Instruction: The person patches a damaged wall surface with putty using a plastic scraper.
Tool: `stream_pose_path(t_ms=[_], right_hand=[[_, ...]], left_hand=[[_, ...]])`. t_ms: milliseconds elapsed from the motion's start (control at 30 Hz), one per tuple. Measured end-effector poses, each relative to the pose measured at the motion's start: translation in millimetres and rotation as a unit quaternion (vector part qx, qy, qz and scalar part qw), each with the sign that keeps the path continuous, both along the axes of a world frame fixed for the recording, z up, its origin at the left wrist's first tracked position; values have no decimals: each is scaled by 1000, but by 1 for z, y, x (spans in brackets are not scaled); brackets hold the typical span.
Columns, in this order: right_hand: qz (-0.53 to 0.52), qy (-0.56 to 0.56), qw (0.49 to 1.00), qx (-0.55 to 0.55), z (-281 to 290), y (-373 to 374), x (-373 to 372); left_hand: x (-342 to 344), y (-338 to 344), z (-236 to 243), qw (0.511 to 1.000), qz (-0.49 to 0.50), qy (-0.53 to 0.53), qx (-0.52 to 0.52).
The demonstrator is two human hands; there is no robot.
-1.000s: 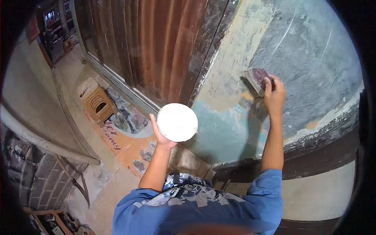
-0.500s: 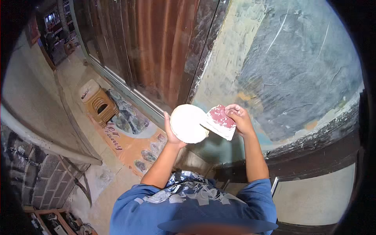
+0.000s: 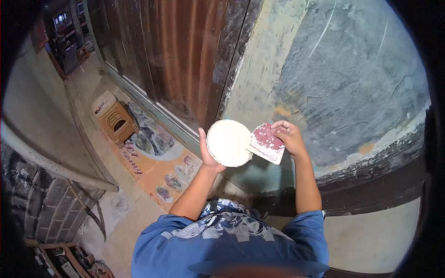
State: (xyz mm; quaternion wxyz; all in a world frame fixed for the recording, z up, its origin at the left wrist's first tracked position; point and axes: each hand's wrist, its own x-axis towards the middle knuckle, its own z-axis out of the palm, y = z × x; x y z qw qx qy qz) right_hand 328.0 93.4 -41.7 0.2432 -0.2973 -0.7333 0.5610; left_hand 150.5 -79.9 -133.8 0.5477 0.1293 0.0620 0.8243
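Observation:
A round tub (image 3: 228,141) filled with smooth white paste sits in my left hand (image 3: 210,157). That hand supports it from the left and below, thumb up along the side, most fingers hidden under the tub. Between the thumb and fingers of my right hand (image 3: 288,138) is a flat dark-red putty spreader (image 3: 266,139), spattered with white paste and coated white along its lower edge. The spreader's left corner is at the tub's right rim; whether it touches I cannot tell. Beyond both hands rises a wall (image 3: 347,83) with patchy grey-blue and pale coats.
Left of the wall stands a brown wooden door (image 3: 185,55). On the floor lie an orange printed sheet (image 3: 148,171) and a yellow-brown plastic stool (image 3: 118,123). A wooden crate of assorted items (image 3: 69,262) is at lower left, near a grey block wall (image 3: 51,199).
The tub has shifted a little to the right and its rim shows more. The spreader has drawn slightly right, overlapping the tub less. Both hands keep their holds.

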Motion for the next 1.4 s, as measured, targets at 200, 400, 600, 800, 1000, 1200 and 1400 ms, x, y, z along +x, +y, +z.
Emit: stream_pose_path(t_ms=[200,400,600,800,1000,1200,1400], right_hand=[[-18,44,999,7,-8,15,17],[-29,78,996,-42,-16,8,22],[-2,74,994,79,-18,20,23],[-116,60,939,317,54,26,9],[-190,12,795,576,83,36,-6],[-193,-71,721,662,80,33,-20],[-198,-59,733,648,88,25,-19]], left_hand=[[7,8,-1,999,-35,-16,17],[11,18,-16,1000,-25,-1,-6],[15,23,-14,1000,-19,-7,-14],[14,31,-30,999,2,-18,-36],[4,34,-32,1000,14,-16,-5],[-3,28,-36,999,34,-15,0],[-7,29,-49,998,52,-32,-12]])
